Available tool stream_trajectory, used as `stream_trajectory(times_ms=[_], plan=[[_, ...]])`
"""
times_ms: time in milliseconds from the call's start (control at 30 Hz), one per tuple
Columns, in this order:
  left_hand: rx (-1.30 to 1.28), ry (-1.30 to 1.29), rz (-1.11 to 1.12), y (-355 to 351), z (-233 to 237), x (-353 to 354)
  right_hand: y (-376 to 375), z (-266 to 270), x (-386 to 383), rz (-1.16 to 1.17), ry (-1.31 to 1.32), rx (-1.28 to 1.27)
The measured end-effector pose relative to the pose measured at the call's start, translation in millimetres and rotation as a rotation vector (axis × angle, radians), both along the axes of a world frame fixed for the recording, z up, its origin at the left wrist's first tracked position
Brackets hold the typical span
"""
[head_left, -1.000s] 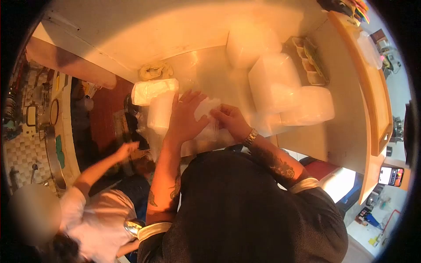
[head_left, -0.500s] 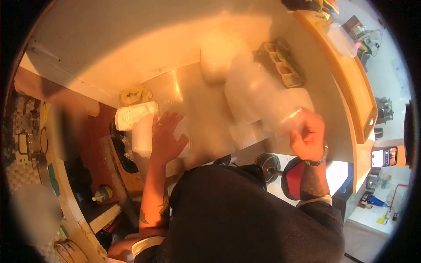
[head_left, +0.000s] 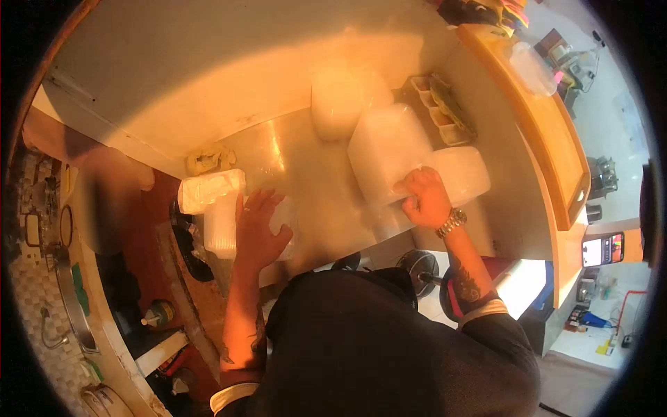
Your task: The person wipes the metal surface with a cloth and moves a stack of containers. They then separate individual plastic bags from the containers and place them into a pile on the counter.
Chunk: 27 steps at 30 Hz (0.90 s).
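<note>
My left hand [head_left: 262, 228] lies with its fingers spread over the right end of a stack of clear plastic containers [head_left: 221, 226]. Just behind that stack is a white wrapped packet [head_left: 210, 190]. My right hand [head_left: 425, 197], its fingers curled together, is at the front edge of a large translucent stack [head_left: 390, 149]; whether it pinches anything is too small to tell. Another translucent stack [head_left: 467, 174] stands beside it on the right, and a third [head_left: 344, 104] stands behind, near the wall.
A compartment tray [head_left: 445, 115] sits at the back right of the metal counter [head_left: 306, 167]. A yellowish cloth [head_left: 210, 159] lies at the back left. At the right are a wooden ledge [head_left: 538, 132] and a phone [head_left: 603, 250]. A fan [head_left: 419, 270] stands below the counter.
My right hand has moved left, from the right-hand stack to the front of the middle stack. The right-hand stack now rests on the counter. My left hand has barely moved.
</note>
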State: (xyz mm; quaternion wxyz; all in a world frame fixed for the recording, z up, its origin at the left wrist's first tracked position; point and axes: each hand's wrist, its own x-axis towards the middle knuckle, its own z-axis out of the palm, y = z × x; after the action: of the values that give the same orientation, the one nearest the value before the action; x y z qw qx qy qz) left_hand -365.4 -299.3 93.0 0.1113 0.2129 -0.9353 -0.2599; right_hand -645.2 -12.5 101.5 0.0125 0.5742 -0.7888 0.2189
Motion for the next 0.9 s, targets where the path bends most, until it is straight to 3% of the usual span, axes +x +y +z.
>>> stream_trajectory(times_ms=[133, 233, 300, 400, 533, 900], plan=[[-0.029, 0.066, -0.008, 0, -9, 0, -36, 19, 37, -0.160, -0.021, -0.284], [-0.034, 0.042, -0.004, -3, -11, 4, -72, -10, 86, 0.004, -0.640, -0.286], [-0.045, 0.009, 0.007, -1, -7, 3, -109, -39, 124, 0.021, -1.430, -0.188], [-0.152, 0.013, 0.051, -1, 12, 5, -149, -56, 158, -0.140, -1.848, -0.051], [-0.184, -0.070, 0.029, -15, 6, 17, -169, -67, 165, -0.074, -1.848, -0.014], [-0.143, -0.002, -0.009, -21, -7, 25, -165, -62, 154, 0.033, -1.698, -0.031]])
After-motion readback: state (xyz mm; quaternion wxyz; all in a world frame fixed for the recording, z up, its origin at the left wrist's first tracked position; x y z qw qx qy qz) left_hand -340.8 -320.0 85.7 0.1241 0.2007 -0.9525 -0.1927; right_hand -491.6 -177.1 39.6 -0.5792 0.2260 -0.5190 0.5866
